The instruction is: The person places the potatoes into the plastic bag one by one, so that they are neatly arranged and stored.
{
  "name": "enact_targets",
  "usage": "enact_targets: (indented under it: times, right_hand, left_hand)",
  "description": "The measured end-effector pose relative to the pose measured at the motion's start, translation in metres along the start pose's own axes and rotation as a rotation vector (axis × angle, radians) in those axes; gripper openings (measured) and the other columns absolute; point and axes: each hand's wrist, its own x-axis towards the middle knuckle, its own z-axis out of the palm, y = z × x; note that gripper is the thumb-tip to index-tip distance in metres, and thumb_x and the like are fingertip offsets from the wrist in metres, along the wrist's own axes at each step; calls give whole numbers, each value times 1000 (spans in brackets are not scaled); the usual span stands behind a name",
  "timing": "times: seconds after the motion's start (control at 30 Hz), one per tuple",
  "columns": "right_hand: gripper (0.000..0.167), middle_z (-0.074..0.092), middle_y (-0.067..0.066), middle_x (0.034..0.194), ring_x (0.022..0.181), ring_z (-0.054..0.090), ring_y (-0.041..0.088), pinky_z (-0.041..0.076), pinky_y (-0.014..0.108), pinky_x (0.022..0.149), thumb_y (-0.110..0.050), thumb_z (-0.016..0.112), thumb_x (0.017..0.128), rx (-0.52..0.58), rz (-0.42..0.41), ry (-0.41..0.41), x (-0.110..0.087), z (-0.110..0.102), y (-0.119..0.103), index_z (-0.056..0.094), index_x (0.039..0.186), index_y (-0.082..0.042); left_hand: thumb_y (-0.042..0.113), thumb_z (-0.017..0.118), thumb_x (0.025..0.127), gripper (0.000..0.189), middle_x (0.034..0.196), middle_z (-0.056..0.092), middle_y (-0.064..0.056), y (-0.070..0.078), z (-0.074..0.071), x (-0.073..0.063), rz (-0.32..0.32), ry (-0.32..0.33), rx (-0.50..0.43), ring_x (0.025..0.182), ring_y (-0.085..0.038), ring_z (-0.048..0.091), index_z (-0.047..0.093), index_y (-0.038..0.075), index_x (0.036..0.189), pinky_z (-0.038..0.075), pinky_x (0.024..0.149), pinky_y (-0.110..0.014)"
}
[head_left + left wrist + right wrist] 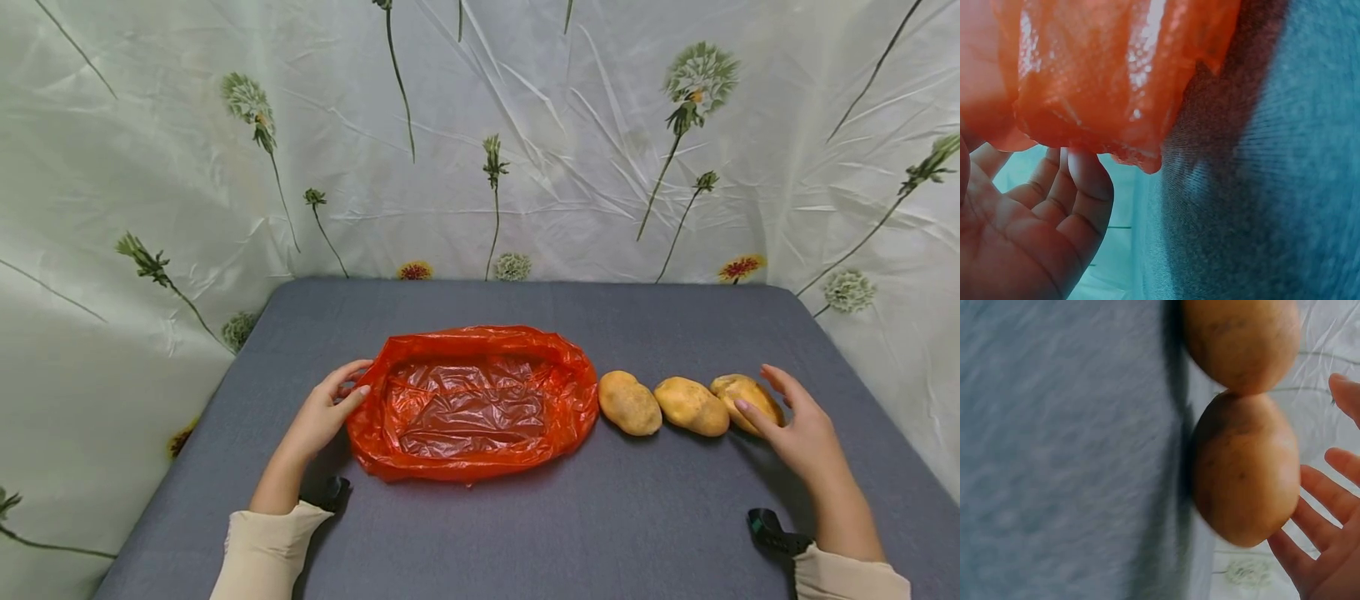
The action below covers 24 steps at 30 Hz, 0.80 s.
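A red plastic bag (465, 468) lies on the grey table with its mouth spread wide, showing its crinkled inside. At its left edge is my left hand (322, 417), thumb and fingers apart, fingertips right at the rim. In the left wrist view the bag (1104, 81) hangs over the loosely bent fingers (1088, 181), hiding some tips. Right of the bag, three potatoes sit in a row: a left one (630, 403), a middle one (692, 407) and a right one (742, 398). My right hand (810, 437) spreads around the right potato (1244, 475), fingers at its side.
The grey cloth-covered table (570, 542) runs back to a white curtain (570, 167) printed with dandelions and flowers. Black wrist devices, one on the left wrist (333, 493) and one on the right (776, 533), sit close above the table.
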Motion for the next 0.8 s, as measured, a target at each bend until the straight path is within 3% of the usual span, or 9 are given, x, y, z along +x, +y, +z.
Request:
enact_targets:
  times: [0.1, 0.2, 0.3, 0.43, 0.67, 0.8]
  right_hand:
    - [60, 39, 29, 128, 119, 35, 34, 20, 14, 92, -20, 61, 85, 15, 37, -8, -3, 1, 6, 33, 135, 1]
    - [62, 39, 31, 127, 116, 39, 12, 22, 7, 83, -20, 63, 84, 40, 68, -7, -5, 2, 11, 34, 134, 1]
    - [63, 41, 32, 124, 100, 36, -10, 23, 4, 75, -20, 65, 83, 68, 92, -12, -6, 4, 15, 34, 134, 2]
    - [64, 43, 33, 119, 87, 30, -19, 24, 4, 72, -18, 66, 81, 85, 111, -19, -6, 6, 20, 34, 133, 4]
    - [63, 40, 31, 118, 87, 30, -13, 26, 7, 68, -17, 67, 81, 69, 123, -26, -5, 8, 24, 36, 131, 6]
    - [62, 37, 32, 120, 98, 45, 21, 26, 9, 68, -17, 66, 82, 47, 137, -27, -5, 8, 23, 36, 130, 6]
  left_hand:
    - [23, 54, 91, 43, 119, 47, -19, 0, 1, 0, -10, -5, -42, 88, -29, 52, 44, 11, 131, 47, 65, -31]
    - [21, 53, 91, 42, 120, 46, -19, 1, 1, 0, -17, -10, -68, 90, -29, 52, 43, 12, 131, 47, 66, -30]
    - [17, 52, 92, 42, 121, 45, -20, 5, 1, 0, -29, -15, -92, 90, -30, 52, 42, 10, 132, 47, 66, -30]
    - [12, 51, 92, 41, 119, 45, -22, 14, 0, -3, -30, -20, -104, 86, -28, 53, 42, 7, 131, 47, 64, -29]
    - [7, 49, 92, 39, 117, 45, -24, 34, -1, -9, -48, -18, -91, 81, -27, 51, 41, 1, 130, 47, 62, -27]
    - [7, 49, 93, 39, 116, 44, -24, 33, 0, -9, -52, -21, -96, 81, -27, 51, 41, 1, 130, 47, 62, -27]
